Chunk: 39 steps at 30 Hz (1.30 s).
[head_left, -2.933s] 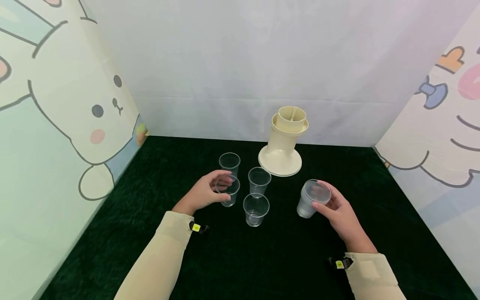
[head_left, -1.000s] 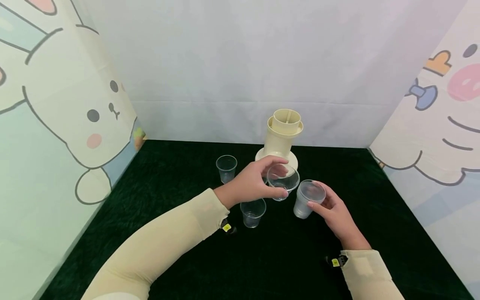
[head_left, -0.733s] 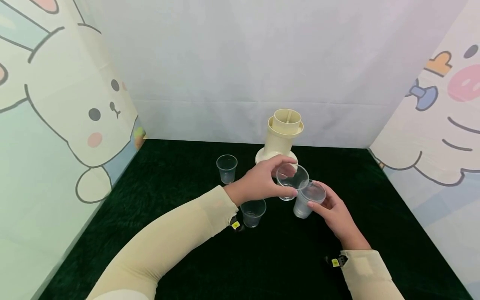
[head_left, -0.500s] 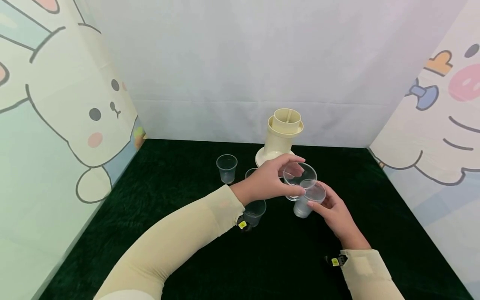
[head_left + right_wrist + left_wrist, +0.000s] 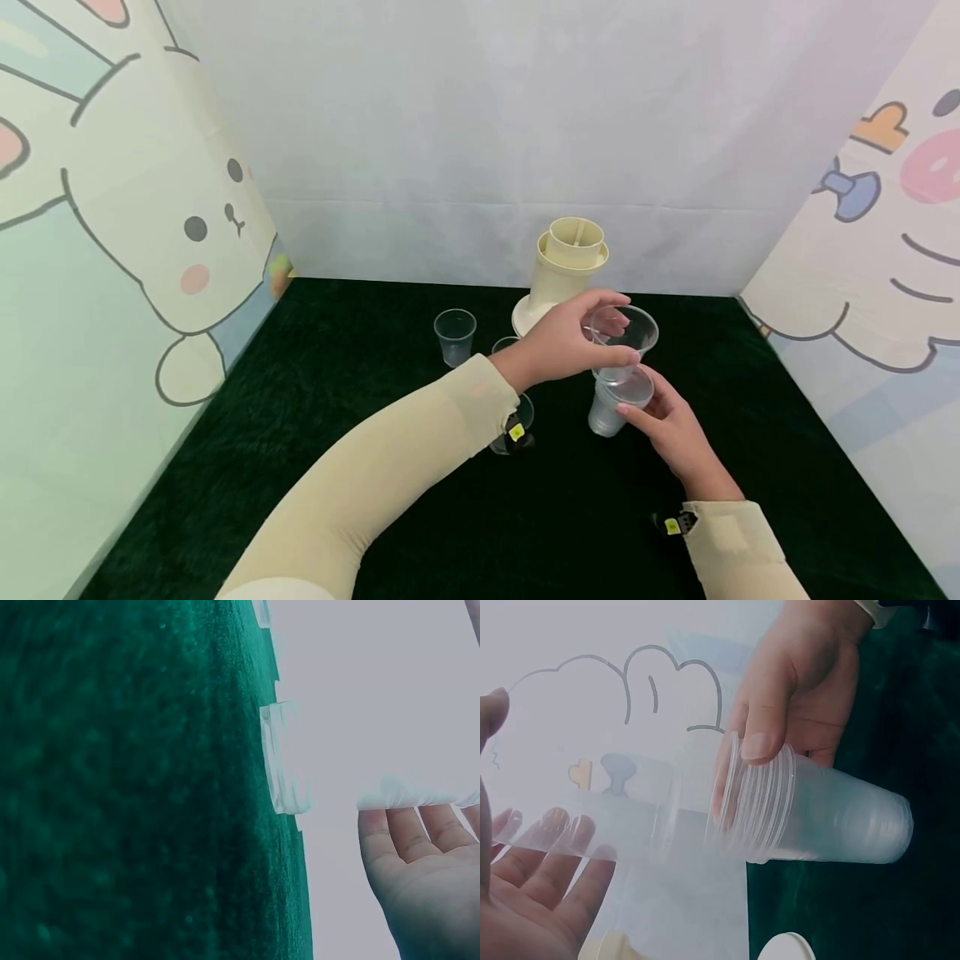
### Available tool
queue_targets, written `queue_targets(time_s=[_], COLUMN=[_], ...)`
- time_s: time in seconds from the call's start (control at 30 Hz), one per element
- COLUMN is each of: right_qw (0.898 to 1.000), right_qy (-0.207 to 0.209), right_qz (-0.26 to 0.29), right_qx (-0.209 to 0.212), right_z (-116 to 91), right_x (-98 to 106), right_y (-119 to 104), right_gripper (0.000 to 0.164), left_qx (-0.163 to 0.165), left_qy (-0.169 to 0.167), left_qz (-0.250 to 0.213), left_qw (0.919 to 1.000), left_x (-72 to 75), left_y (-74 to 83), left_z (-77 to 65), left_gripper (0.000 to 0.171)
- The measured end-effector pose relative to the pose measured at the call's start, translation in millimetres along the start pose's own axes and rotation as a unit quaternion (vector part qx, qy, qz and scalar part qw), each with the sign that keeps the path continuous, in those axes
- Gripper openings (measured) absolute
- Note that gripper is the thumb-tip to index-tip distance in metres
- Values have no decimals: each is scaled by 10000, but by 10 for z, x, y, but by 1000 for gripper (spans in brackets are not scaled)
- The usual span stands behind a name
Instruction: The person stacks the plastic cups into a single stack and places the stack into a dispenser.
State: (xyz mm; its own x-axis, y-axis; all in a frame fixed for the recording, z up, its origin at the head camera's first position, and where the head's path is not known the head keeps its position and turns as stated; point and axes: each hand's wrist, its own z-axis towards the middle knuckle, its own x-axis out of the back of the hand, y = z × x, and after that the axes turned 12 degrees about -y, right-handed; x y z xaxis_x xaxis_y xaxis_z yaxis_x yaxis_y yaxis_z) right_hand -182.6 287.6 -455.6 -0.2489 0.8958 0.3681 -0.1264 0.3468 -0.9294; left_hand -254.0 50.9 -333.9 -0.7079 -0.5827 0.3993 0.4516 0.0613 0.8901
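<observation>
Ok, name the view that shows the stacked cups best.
The left wrist view: the stacked cups loom large, layered rims distinct. The head view shows them smaller, partly behind the single cup; right wrist, only a pale strip along the fingers.

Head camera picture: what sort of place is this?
Probably a small staged booth: dark green cloth over the work surface, a plain white sheet behind, and a cartoon-printed panel on the left.

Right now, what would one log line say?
left hand: holds clear cup above cup stack; right hand: grips stack; other cups: on green cloth
</observation>
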Motion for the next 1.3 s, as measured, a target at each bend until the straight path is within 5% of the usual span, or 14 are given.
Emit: queue_targets(time_s=[0.57,1.3], right_qw=[9999,9998], right_qy=[-5,-28], right_qz=[105,103], right_qx=[86,173], right_z=[-15,28], right_x=[-13,-8], right_y=[-20,15], right_gripper=[68,63], left_qx=[450,1251], left_qy=[-58,-130], left_qz=[-342,181], left_qw=[9984,9919], left_x=[-158,-325], left_y=[-95,-282], left_z=[181,219], left_gripper=[66,69])
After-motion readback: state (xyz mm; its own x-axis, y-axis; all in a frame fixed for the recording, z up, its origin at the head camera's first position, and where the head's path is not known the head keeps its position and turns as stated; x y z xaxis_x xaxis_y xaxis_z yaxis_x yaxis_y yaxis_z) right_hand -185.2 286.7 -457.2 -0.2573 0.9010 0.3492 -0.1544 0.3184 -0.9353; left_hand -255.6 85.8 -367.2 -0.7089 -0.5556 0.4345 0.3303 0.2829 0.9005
